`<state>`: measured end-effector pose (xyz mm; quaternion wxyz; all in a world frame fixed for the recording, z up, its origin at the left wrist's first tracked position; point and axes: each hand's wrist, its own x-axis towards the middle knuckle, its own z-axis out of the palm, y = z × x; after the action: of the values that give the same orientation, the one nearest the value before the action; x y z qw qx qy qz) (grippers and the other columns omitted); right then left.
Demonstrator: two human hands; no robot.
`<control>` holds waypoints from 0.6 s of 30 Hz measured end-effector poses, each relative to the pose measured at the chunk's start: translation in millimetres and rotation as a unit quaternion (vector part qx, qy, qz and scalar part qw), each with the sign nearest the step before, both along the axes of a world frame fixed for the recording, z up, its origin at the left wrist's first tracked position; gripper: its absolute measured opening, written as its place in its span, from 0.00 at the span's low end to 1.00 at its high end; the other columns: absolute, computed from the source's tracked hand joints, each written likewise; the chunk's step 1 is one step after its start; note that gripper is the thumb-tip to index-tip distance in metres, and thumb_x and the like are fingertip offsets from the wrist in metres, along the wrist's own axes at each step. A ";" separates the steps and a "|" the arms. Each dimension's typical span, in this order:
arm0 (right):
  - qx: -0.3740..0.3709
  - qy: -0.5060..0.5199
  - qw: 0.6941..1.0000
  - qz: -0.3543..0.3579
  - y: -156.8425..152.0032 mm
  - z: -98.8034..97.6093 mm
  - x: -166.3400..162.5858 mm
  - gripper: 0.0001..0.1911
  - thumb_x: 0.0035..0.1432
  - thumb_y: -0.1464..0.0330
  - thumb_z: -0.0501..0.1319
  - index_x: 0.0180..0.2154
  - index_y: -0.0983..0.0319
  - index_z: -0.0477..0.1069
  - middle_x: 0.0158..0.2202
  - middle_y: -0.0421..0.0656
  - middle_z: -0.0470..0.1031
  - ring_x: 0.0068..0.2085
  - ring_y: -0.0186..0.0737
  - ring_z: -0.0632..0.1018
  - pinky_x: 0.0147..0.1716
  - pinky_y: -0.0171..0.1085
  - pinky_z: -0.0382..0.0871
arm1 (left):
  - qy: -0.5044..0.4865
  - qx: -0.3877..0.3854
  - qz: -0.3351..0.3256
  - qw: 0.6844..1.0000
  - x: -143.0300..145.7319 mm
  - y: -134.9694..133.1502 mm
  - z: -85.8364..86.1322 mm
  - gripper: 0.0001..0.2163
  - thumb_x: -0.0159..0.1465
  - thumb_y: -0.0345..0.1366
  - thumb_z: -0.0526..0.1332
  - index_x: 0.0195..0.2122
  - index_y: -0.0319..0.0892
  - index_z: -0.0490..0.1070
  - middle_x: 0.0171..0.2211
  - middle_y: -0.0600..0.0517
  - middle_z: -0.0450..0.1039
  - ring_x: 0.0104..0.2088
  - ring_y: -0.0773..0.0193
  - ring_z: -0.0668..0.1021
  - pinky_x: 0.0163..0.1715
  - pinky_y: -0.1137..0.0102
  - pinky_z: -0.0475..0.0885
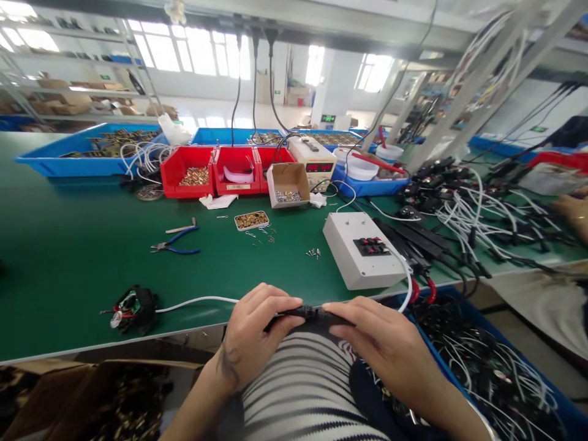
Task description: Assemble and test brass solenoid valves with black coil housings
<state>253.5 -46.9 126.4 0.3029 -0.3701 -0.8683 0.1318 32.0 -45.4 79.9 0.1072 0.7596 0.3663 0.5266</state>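
- The left hand (263,317) is pinched round one end of a slim black plastic connector pair (312,312), thumb below and fingers above.
- The right hand (384,335) has its grip on the other end, fingertips pointing towards the left hand's.
- The pair sits between the hands at the near edge of the green-topped table (229,263), above the lap. Its halves look lined up and meeting; whether they are fully mated, I cannot tell.
- From the left hand, a thin white cable (197,301) runs to a black plastic housing (147,312) on the table. The cable appears already fitted, but the green circuit board (132,303) and some wires remain exposed, so the housing seems unfinished.
- Beyond the right hand stands a pale grey box with red-and-black terminals (349,260); a thicker white cable (408,278) loops down from it towards that hand.
- Farther out lie small loose metal screws (315,252) and blue-handled cutting pliers (184,250), both out of the hands.
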 end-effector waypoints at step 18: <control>0.029 0.000 0.999 0.031 -3.0 3.6 -2.2 0.11 0.70 0.69 0.56 0.48 0.63 0.74 0.37 0.43 0.79 0.37 0.35 0.78 0.37 0.32 0.72 | 0.099 -0.025 -0.036 0.994 -6.8 -4.6 12.6 0.16 0.74 0.36 0.47 0.33 0.38 0.70 0.24 0.52 0.72 0.24 0.67 0.70 0.26 0.72 0.65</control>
<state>251.3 -50.0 129.9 0.3095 -0.3343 -0.8826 0.1159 25.2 -50.0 92.5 0.1082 0.8177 0.3601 0.4358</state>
